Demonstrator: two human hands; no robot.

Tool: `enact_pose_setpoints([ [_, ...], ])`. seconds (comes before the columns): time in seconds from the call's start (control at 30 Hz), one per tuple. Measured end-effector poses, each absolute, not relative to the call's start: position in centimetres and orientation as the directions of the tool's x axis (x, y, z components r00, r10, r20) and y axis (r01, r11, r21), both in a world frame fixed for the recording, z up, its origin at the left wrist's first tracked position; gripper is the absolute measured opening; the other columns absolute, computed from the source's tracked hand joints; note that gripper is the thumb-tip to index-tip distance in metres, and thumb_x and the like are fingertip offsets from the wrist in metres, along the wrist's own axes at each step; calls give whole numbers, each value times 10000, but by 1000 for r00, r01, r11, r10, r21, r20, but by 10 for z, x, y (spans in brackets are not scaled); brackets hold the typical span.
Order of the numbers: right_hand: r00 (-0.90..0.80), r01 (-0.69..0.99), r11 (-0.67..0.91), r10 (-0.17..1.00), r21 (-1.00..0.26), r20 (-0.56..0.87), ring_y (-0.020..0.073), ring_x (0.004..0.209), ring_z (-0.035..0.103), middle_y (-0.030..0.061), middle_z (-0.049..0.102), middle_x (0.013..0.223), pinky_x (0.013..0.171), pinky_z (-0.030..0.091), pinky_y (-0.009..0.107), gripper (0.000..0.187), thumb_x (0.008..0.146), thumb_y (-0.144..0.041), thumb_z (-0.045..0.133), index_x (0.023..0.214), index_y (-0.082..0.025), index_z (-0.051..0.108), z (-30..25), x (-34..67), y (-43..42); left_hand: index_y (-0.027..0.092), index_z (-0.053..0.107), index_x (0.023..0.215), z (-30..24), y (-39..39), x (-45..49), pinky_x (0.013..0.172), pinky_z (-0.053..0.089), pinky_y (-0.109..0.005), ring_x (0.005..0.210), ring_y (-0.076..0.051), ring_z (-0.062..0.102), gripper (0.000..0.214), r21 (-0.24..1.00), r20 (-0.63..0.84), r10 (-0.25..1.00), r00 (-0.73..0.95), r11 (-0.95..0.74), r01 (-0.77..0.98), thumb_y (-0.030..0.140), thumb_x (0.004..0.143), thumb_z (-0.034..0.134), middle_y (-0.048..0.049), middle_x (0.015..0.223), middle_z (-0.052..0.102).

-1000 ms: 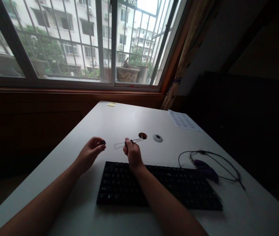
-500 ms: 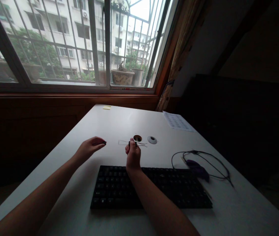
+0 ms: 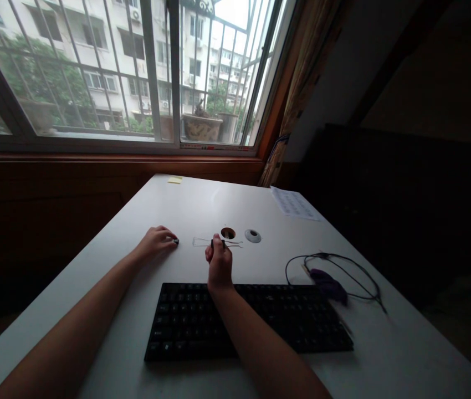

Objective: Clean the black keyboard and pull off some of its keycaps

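My right hand, above the back edge of the black keyboard, is closed around the dark handle of a wire keycap puller. Thin wire sticks out on both sides of the fist: a loop to the left, two bent prongs to the right. Off to the left, my left hand pinches a small black keycap between thumb and fingers, low over the white table. My right forearm crosses the keyboard and covers part of its keys.
Behind my right hand, a round hole opens in the table, beside its grey cover. A purple mouse with a looped cable lies at right. Printed paper and a yellow note lie farther back, below the window.
My left hand has turned slightly, with its fingers lowered toward the table and more of the keycap showing. My right hand keeps its grip on the puller. The whole view has shifted a little.
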State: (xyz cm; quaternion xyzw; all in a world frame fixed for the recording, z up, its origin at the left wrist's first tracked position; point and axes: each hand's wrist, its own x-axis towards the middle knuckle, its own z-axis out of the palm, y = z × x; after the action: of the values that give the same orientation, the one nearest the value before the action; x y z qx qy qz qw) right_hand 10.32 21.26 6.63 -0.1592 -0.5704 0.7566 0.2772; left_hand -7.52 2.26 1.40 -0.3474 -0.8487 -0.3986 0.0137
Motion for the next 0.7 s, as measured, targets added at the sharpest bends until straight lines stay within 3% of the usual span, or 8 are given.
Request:
enact_pose_setpoints([
  [0.37, -802, -227, -168, 592, -959, 86, 134, 510, 368, -56, 391, 503, 548, 321, 315, 582, 942, -666, 544, 549, -259, 407, 66, 104, 211, 237, 837, 955, 6, 18, -82, 954, 571, -440, 1007, -283, 684, 299, 675, 263, 610, -748, 438, 594, 476, 790, 769, -105, 1084, 694],
  [0.7, -803, -222, -156, 589, -962, 90, 134, 499, 377, -50, 398, 496, 539, 338, 311, 594, 936, -676, 553, 540, -260, 399, 70, 106, 211, 236, 824, 1059, 11, 17, -79, 940, 588, -468, 982, -300, 693, 464, 696, 254, 594, -764, 436, 570, 576, 745, 797, -113, 1102, 682],
])
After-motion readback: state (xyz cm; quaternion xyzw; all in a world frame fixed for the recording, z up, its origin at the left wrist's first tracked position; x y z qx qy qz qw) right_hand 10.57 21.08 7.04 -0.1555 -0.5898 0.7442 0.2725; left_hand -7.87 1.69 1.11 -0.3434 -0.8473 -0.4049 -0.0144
